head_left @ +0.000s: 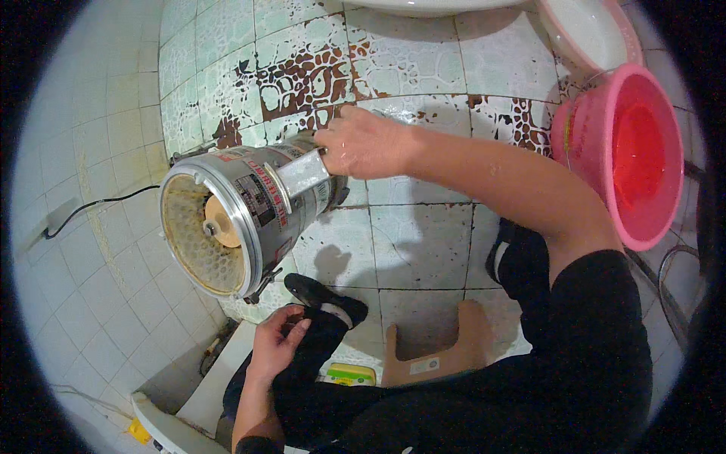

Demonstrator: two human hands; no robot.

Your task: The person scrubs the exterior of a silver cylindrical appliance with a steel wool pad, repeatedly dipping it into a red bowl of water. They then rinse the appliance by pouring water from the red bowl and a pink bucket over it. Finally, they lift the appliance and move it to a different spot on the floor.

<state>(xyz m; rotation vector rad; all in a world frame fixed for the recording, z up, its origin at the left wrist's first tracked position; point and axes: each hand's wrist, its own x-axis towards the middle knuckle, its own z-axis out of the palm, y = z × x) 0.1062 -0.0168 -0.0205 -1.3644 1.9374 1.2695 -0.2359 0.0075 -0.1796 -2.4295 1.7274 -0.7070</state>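
Note:
A round stainless-steel kitchen machine (249, 208) lies tipped on its side on the worn tiled floor, its open end with a perforated mesh and a tan disc facing left. My right hand (363, 142) reaches across and grips the metal handle on its upper side. My left hand (278, 342) rests low on my dark trouser leg, fingers loosely curled, holding nothing that I can see. My foot in a dark slipper (321, 296) stands just below the machine.
A pink bucket (631, 155) stands at the right, a pink-rimmed basin (590, 30) above it. A small brown plastic stool (439, 349) sits under me. A black cord (91, 208) runs along the white tiled wall at left. A green-yellow sponge (349, 373) lies near the stool.

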